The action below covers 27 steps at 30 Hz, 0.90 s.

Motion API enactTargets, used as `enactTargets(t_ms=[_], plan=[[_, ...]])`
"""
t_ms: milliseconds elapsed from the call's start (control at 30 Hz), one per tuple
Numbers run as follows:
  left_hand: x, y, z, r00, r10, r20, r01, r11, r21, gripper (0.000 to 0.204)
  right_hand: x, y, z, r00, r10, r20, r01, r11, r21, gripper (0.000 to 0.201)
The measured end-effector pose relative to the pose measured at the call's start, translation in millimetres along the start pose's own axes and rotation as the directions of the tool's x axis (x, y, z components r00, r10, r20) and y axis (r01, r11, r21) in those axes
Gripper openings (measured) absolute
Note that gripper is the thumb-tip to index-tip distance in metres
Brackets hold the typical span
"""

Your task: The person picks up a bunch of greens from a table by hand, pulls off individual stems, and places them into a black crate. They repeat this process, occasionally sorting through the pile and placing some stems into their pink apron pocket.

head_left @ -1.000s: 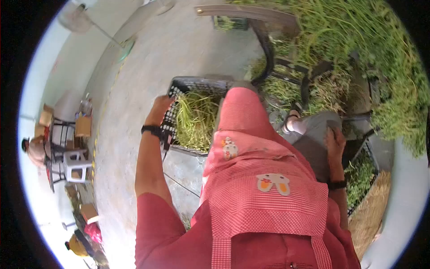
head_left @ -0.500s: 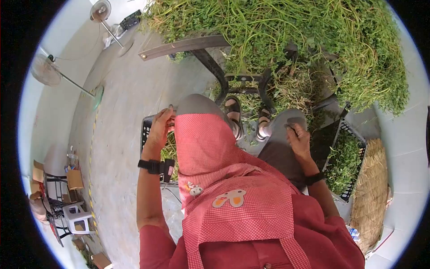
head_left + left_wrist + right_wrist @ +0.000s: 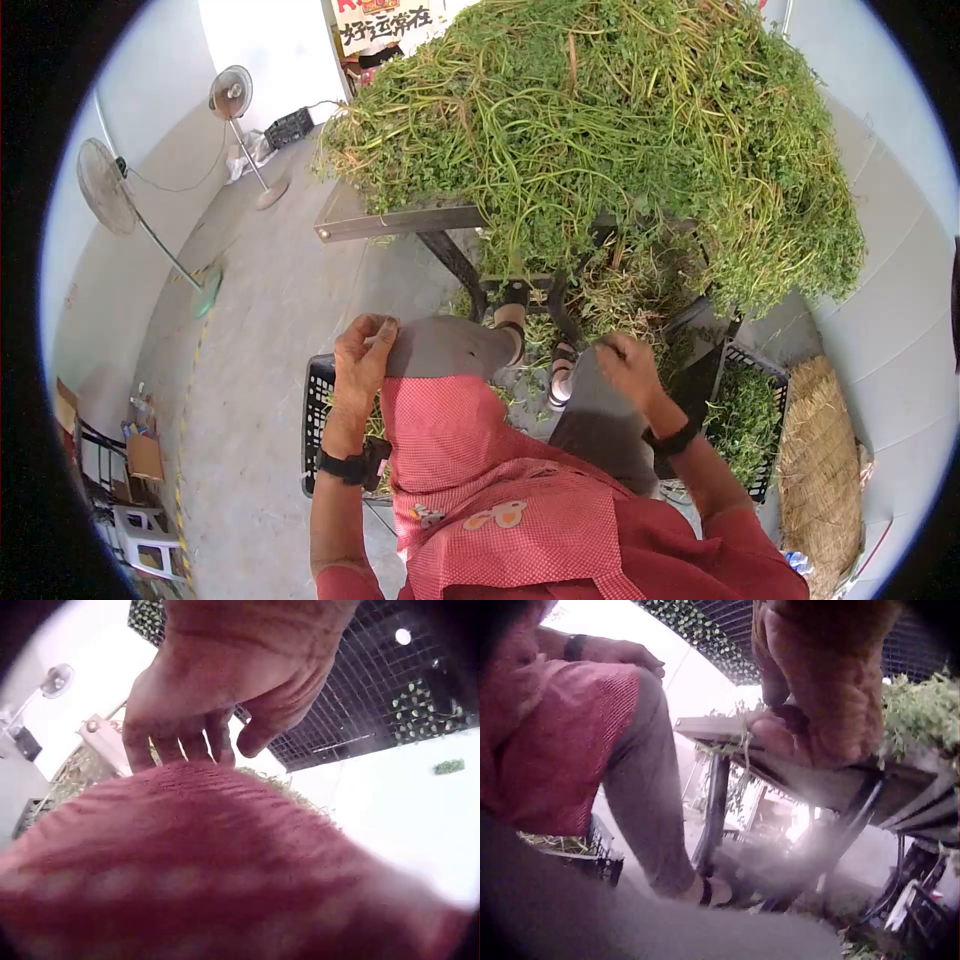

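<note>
In the head view the left hand [image 3: 362, 368] is beside the left knee, its fingers loosely bent. The left wrist view shows that hand [image 3: 232, 675] with its fingers hanging down at the red checked apron [image 3: 180, 847]; nothing is seen in them. The right hand [image 3: 630, 375] is above the grey trousers at the right knee, fingers loosely curled. In the right wrist view this hand [image 3: 821, 690] appears in front of the table edge [image 3: 705, 727], with no held item visible. A large heap of green stems [image 3: 600, 130] covers the table beyond the knees.
A black crate [image 3: 318, 420] of greens stands beside the left leg, another crate [image 3: 745, 430] at the right. Next to that lies a straw bundle [image 3: 820, 460]. Two fans [image 3: 106, 188] and a white stool [image 3: 145, 540] stand left; plant scraps [image 3: 635, 285] lie under the table.
The head view has tilted up towards the table, showing more of the heap. The right hand has lifted from the right knee. The left hand stays by the left knee.
</note>
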State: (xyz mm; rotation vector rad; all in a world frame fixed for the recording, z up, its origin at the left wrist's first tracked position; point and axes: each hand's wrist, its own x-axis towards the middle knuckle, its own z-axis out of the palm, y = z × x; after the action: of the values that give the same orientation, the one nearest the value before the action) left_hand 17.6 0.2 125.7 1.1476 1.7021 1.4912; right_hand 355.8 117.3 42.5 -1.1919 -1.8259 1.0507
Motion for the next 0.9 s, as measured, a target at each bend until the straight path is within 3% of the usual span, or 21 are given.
enactTargets(t_ms=[33, 100, 233, 300, 367, 433, 467, 533, 567, 633, 733, 900], plan=[[1.3, 3.5, 5.0, 1.0, 0.004, 0.004, -0.004, 1.0, -0.005, 0.017, 11.9, -12.4, -5.6, 0.996, -0.087, -0.012, 0.085, 0.993, -0.084, 0.02], [3.1, 7.4, 12.3, 0.988, 0.141, 0.063, -0.133, 0.985, -0.114, 0.017, 34.8, -50.0, -17.6, 0.99, -0.139, -0.027, 0.137, 0.989, -0.056, 0.02], [14.0, 5.6, 38.9, 0.983, 0.147, 0.108, -0.115, 0.96, -0.257, 0.014, 81.2, -96.5, -23.7, 0.976, -0.191, -0.108, 0.18, 0.978, -0.104, 0.02], [18.6, 2.9, 57.1, 0.983, 0.103, 0.154, -0.024, 0.895, -0.446, 0.015, 99.9, -106.5, -23.6, 0.881, -0.454, -0.13, 0.42, 0.879, -0.227, 0.021], [22.5, 2.1, 76.9, 0.977, 0.07, 0.199, 0.038, 0.869, -0.493, 0.015, 110.3, -118.4, -20.5, 0.882, -0.457, -0.12, 0.434, 0.884, -0.175, 0.02], [29.9, 0.9, 96.2, 0.969, 0.046, 0.242, 0.094, 0.84, -0.534, 0.015, 122.3, -127.2, -17.5, 0.825, -0.554, -0.115, 0.529, 0.827, -0.188, 0.018], [33.1, -2.3, 106.3, 0.962, 0.018, 0.273, 0.14, 0.823, -0.55, 0.016, 126.9, -129.5, -16.3, 0.825, -0.554, -0.113, 0.53, 0.827, -0.189, 0.018], [35.2, -7.1, 121.5, 0.936, -0.046, 0.348, 0.254, 0.772, -0.582, 0.018, 133.0, -131.3, -12.1, 0.825, -0.566, -0.003, 0.515, 0.753, -0.41, 0.018], [35.7, -10.2, 127.1, 0.936, -0.054, 0.347, 0.26, 0.77, -0.583, 0.018, 135.8, -131.5, -7.5, 0.828, -0.561, 0.003, 0.513, 0.755, -0.408, 0.018], [35.9, -18.9, 135.8, 0.913, -0.103, 0.394, 0.34, 0.726, -0.597, 0.017, 138.3, -133.7, 1.5, 0.802, -0.597, -0.008, 0.459, 0.626, -0.631, 0.018], [35.7, -29.9, 140.7, 0.895, -0.122, 0.428, 0.388, 0.685, -0.616, 0.018, 151.3, -119.5, 7.2, 0.794, -0.608, -0.011, 0.408, 0.545, -0.732, 0.022], [48.6, -20.8, 137.2, 0.864, -0.142, 0.482, 0.452, 0.639, -0.622, 0.028, 121.9, -109.2, 10.4, 0.792, -0.604, -0.094, 0.422, 0.651, -0.631, 0.02]])
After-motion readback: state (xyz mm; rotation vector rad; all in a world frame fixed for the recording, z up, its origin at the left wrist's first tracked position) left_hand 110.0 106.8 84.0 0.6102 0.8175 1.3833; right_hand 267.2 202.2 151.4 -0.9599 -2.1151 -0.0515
